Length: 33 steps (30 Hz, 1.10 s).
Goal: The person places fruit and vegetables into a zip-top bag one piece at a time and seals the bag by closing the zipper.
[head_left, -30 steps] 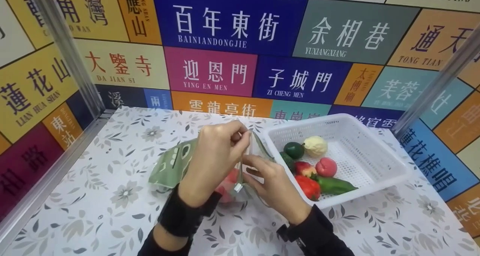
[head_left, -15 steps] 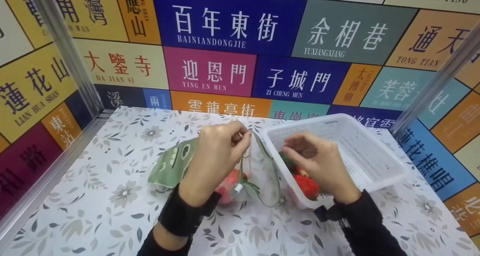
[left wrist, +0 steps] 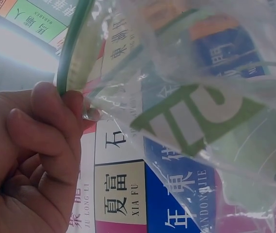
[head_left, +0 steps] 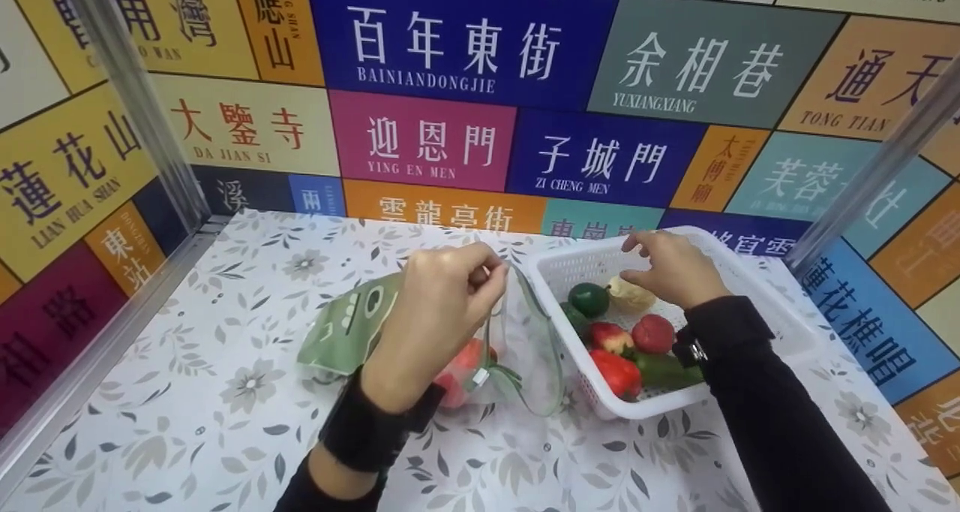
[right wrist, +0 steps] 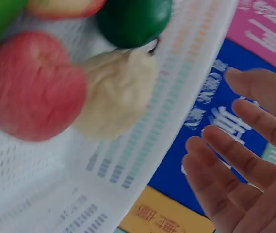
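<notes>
My left hand point(head_left: 450, 294) pinches the green-edged rim of a clear plastic bag point(left wrist: 191, 121) between thumb and forefinger, holding its mouth up. The bag has a green cartoon-face print point(head_left: 341, 328) and a white zip slider point(head_left: 480, 377); reddish produce point(head_left: 452, 388) shows through it, partly behind my wrist. Over the far side of a white basket, my right hand point(head_left: 675, 268) hovers with spread, relaxed fingers and nothing in them. Nearest to it lies a wrinkled pale-yellow fruit point(right wrist: 116, 97), beside a pink peach point(right wrist: 33, 90) and a dark green fruit point(right wrist: 135, 19).
The white perforated basket point(head_left: 787, 347) stands to the right of the bag. Also inside are a red pepper point(head_left: 616, 375), a red-yellow fruit point(head_left: 611, 338) and a long green pepper point(head_left: 664, 369). A floral cloth point(head_left: 187, 392) covers the table; sign-printed walls point(head_left: 465, 46) enclose it.
My right hand has let go of the bag's edge and moved right and away, over the basket. My left hand keeps its pinch on the bag, nearly still.
</notes>
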Each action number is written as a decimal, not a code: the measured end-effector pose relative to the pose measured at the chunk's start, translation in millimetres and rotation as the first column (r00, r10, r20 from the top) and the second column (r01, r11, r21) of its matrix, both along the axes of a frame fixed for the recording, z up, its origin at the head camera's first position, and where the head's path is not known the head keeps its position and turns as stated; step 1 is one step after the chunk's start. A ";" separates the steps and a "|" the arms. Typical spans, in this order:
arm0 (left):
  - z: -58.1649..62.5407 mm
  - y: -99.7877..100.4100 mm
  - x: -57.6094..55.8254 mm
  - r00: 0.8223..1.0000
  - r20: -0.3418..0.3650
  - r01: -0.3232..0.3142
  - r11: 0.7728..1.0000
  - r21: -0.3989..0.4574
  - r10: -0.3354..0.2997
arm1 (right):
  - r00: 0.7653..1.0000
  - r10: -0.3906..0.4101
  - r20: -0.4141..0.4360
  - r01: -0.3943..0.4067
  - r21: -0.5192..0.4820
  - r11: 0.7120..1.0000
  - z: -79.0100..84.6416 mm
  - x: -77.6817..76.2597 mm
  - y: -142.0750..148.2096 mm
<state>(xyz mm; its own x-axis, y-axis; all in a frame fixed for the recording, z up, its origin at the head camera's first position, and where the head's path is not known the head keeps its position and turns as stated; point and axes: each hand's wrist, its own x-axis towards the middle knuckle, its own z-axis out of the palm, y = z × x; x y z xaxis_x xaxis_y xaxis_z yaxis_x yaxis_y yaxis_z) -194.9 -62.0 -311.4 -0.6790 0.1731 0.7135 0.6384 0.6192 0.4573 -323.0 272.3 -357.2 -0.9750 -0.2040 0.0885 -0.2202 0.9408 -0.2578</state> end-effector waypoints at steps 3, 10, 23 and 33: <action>-0.4 -1.4 1.0 1.000 0.006 0.005 1.000 -0.005 -0.005 | 0.994 -0.028 0.104 0.019 0.083 0.996 -11.2 -10.4 -2.4; 1.2 -4.7 3.1 1.000 0.010 -0.015 1.000 -0.018 0.015 | 0.979 -0.071 0.190 0.043 0.149 0.988 -35.8 -23.0 -9.3; -1.8 1.9 0.2 1.000 -0.007 -0.006 1.000 -0.020 0.006 | 0.993 -0.063 0.097 0.049 0.137 0.989 -34.1 -12.1 17.6; -2.1 3.4 0.4 1.000 -0.002 0.003 1.000 -0.019 -0.003 | 0.991 -0.065 0.118 0.056 0.076 0.996 -29.5 -5.8 24.0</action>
